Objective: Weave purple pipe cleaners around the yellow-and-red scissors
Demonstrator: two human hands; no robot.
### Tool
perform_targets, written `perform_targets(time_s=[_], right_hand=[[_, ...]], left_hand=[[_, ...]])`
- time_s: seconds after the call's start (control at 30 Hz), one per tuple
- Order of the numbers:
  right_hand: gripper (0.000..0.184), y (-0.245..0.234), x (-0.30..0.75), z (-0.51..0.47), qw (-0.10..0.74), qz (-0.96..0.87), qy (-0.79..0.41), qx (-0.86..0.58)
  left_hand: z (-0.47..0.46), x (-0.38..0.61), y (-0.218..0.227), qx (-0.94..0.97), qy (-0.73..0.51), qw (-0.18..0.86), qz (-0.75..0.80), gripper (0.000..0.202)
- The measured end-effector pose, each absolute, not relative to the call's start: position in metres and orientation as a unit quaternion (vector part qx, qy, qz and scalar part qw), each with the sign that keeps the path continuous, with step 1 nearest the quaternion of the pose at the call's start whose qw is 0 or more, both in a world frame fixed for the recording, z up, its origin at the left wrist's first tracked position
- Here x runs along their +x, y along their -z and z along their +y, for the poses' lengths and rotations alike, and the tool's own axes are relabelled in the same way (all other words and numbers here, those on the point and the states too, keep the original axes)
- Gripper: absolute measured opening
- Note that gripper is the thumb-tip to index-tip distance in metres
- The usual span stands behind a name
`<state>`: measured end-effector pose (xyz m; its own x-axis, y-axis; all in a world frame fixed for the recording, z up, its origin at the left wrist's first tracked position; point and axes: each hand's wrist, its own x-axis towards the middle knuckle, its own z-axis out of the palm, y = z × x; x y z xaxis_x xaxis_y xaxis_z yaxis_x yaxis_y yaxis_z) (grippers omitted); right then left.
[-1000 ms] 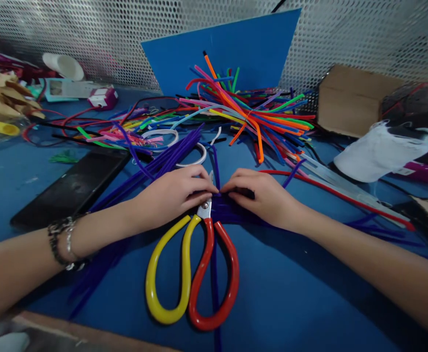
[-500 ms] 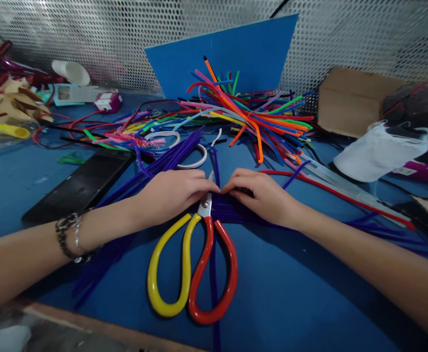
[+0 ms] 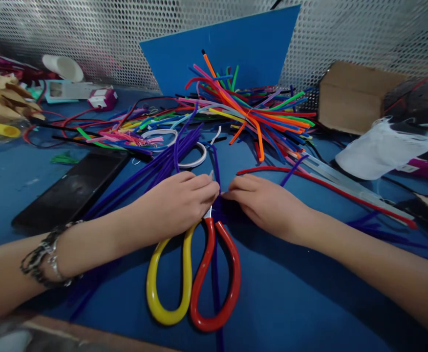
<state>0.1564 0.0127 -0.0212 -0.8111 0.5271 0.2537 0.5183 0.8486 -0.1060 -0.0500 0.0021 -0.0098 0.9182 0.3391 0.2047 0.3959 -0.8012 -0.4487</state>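
Note:
My left hand (image 3: 184,203) is closed, its fingertips pinching at a purple pipe cleaner (image 3: 216,274) that runs up and down the middle of the table. Facing it from the other side, my right hand (image 3: 265,205) has thumb and fingertips pressed together at the same spot. The tiny pinch point is partly hidden by fingers. Under the left fingers lie scissors with a yellow and a red handle (image 3: 216,323), their blades mostly covered. A bundle of purple pipe cleaners (image 3: 184,146) lies behind and beneath my left hand, and more lie under my right forearm.
Behind the hands lies a heap of coloured pipe cleaners (image 3: 250,117), before a blue board (image 3: 221,54). A black phone (image 3: 71,190) lies left; a red pipe cleaner (image 3: 331,191) and a white fibrous roll (image 3: 378,151) lie right. A cardboard box (image 3: 353,98) stands at back right.
My left fingers have curled in and now cover more of the scissor blades. A purple strand beside the left hand has swung upright and to the right. My right hand stays about in place.

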Motion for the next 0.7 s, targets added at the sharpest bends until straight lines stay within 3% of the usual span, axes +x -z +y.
perform_targets(time_s=[0.17, 0.4, 0.7], right_hand=[[0.036, 0.0226, 0.1585, 0.0126, 0.176, -0.943, -0.067, -0.275], [0.022, 0.0223, 0.1627, 0.0124, 0.160, -0.940, -0.093, -0.287], [0.026, 0.0158, 0.1644, 0.0152, 0.162, -0.937, -0.113, -0.288]], left_hand=[[0.0057, -0.0534, 0.0115, -0.950, 0.018, 0.223, -0.217, 0.031], [0.0023, -0.0566, 0.0100, -0.955, -0.004, 0.197, -0.221, 0.037], [0.0073, -0.0569, 0.0161, -0.956, 0.091, 0.058, -0.273, 0.033]])
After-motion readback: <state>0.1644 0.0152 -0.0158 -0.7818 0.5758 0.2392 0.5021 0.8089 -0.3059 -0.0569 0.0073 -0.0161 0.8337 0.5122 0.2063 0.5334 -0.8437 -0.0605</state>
